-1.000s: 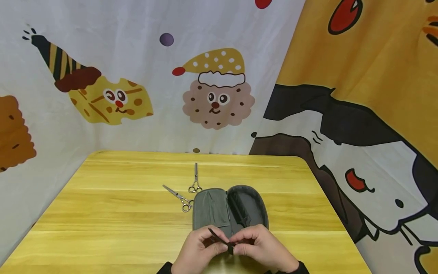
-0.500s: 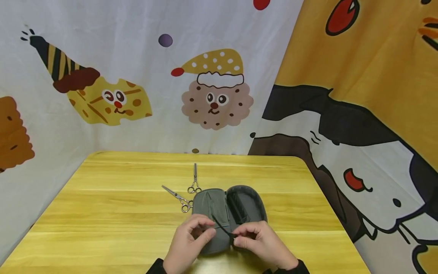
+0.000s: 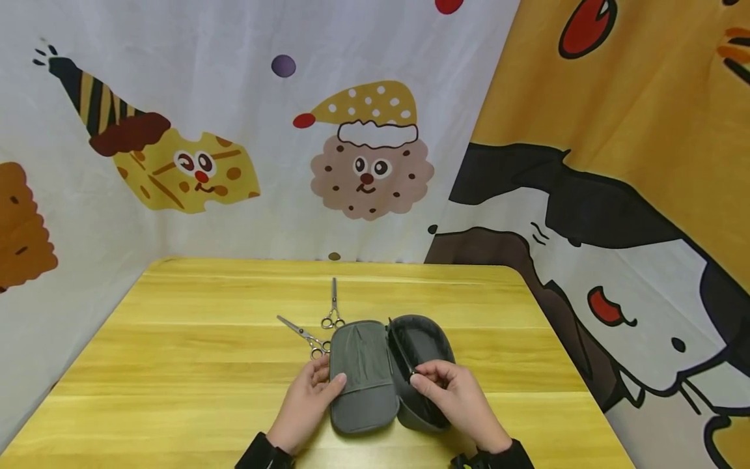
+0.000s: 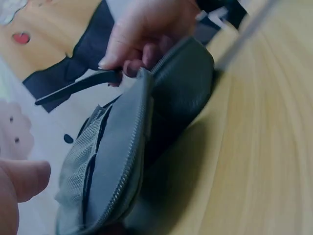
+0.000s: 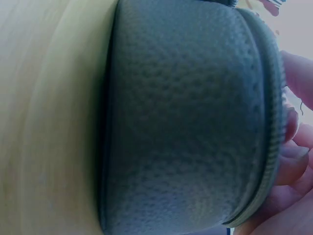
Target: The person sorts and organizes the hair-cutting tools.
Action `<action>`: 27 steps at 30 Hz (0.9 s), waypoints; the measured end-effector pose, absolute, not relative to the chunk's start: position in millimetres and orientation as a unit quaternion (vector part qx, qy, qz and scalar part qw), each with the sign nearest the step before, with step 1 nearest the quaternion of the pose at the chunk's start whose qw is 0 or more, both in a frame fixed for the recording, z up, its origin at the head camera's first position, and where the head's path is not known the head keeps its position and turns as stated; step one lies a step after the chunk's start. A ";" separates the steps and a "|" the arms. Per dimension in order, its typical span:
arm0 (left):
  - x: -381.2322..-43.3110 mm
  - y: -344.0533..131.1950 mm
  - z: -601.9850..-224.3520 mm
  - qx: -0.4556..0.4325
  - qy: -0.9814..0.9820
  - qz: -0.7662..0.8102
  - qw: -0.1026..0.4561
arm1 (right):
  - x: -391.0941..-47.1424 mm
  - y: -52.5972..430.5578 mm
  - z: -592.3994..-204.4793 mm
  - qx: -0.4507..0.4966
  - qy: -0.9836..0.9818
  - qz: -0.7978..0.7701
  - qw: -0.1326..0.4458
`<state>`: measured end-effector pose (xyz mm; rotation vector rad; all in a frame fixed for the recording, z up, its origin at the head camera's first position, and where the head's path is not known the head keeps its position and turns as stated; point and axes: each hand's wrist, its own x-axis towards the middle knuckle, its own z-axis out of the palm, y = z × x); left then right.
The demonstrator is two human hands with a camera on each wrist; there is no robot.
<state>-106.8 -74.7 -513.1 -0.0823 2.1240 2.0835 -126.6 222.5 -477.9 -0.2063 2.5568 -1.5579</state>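
A grey zip case (image 3: 364, 407) lies unfolded on the table, a gathered mesh pocket on its left half and a deep right half. My right hand (image 3: 457, 397) pinches a slim black tapered piece (image 4: 73, 89) over the deep half; its exact kind is unclear. In the right wrist view the case's pebbled side wall (image 5: 186, 117) hides most of that hand. My left hand (image 3: 310, 397) is at the left edge of the case, thumb raised over the rim. The left wrist view shows that thumb (image 4: 29, 180) apart from the mesh pocket; its other fingers are mostly hidden.
Two pairs of metal hairdressing scissors lie beyond and left of the case: one pair (image 3: 300, 332) points left, another pair (image 3: 334, 306) points away. The wooden table (image 3: 193, 365) meets a cartoon-printed curtain (image 3: 234, 241) at the back.
My left hand let go of the black piece and moved left to the case's edge. My right hand carried the piece rightward, over the deep half. The scissors stayed put.
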 end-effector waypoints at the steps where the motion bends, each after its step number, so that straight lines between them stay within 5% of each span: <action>1: -107.6 -75.5 -515.0 -0.021 0.698 0.709 0.098 | -127.0 222.2 -478.1 -0.065 0.850 -0.518 0.072; 5: -110.6 -79.5 -522.2 -0.001 0.658 0.738 0.150 | -128.4 221.4 -478.7 -0.058 0.853 -0.514 0.076; 14: -113.9 -82.9 -530.7 0.027 0.653 0.739 0.163 | -129.4 219.4 -480.3 -0.048 0.877 -0.477 0.039; 27: -112.7 -82.9 -526.8 0.030 0.652 0.738 0.169 | -128.6 222.2 -483.3 -0.039 0.956 -0.229 -0.182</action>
